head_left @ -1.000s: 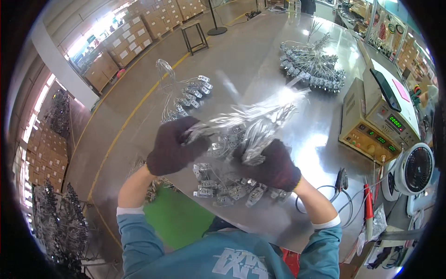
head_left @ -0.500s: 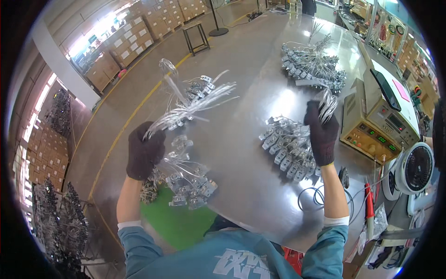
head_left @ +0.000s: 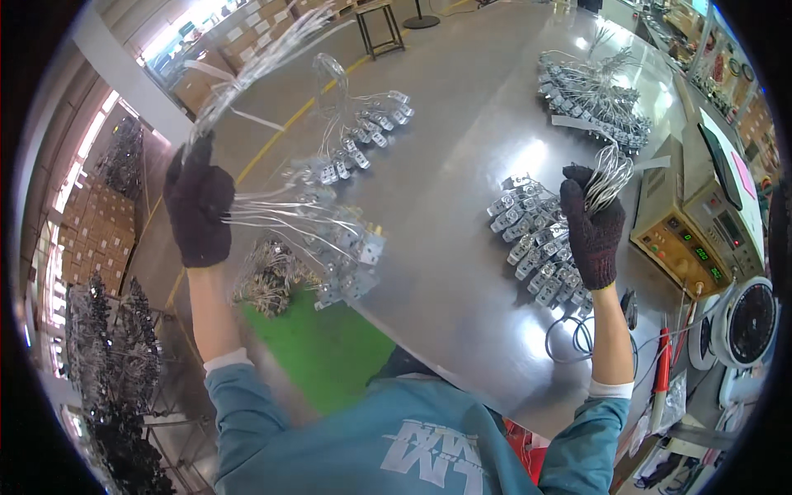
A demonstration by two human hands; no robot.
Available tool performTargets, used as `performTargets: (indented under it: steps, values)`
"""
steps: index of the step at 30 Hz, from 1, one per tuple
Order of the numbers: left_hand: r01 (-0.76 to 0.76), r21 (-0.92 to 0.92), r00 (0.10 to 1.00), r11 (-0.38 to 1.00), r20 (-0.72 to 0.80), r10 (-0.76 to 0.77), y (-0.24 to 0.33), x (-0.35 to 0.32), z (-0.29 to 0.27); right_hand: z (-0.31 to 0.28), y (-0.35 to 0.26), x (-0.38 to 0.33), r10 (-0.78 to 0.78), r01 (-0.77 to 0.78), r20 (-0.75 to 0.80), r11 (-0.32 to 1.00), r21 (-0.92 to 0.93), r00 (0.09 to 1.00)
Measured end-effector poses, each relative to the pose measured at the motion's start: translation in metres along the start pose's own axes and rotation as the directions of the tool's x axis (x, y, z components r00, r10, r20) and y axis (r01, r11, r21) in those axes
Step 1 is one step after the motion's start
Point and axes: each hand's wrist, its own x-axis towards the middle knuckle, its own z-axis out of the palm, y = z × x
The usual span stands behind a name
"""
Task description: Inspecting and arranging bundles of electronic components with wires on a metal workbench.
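Both hands wear dark knit gloves. My left hand [head_left: 198,210] is closed round a bundle of clear-white wires [head_left: 289,210], raised at the table's left edge. Loose wire ends fan up above the fist, blurred; the other ends run right to small metal-and-clear parts [head_left: 351,256] hanging near the table edge. My right hand [head_left: 594,235] grips a second wire bundle [head_left: 609,177], its ends curling over the fingers. Rows of small clear-topped metal parts [head_left: 536,239] lie on the table just left of it. A smaller wired group [head_left: 363,136] rests farther off, between the hands.
A larger wired heap [head_left: 594,99] lies at the far right of the metal table [head_left: 445,247]. Right of my right hand stand a beige instrument [head_left: 676,223], a small round fan [head_left: 742,322] and a red-handled tool [head_left: 662,363]. More wired parts [head_left: 276,276] sit below the left edge.
My left hand has risen and moved left, lifting its bundle and swinging the wire ends upward. My right hand keeps its grip with little movement. The view has shifted slightly.
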Motion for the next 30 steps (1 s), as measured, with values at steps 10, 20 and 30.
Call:
performTargets:
  steps: [10,20,30]
  values:
    - [-0.144,0.187,0.944,0.972,-0.268,0.192,-0.044,0.047,0.026,-0.010,0.007,-0.007,-0.081,0.079,-0.010,0.990,-0.115,0.997]
    - [-0.088,0.661,0.985,0.745,-0.056,0.166,-0.169,0.130,0.049,-0.009,0.008,-0.010,-0.044,0.044,0.003,0.995,-0.092,0.999]
    - [-0.018,0.786,0.982,0.617,0.131,-0.138,-0.147,0.120,-0.005,-0.011,0.009,-0.011,-0.071,0.077,0.040,0.980,-0.182,0.997]
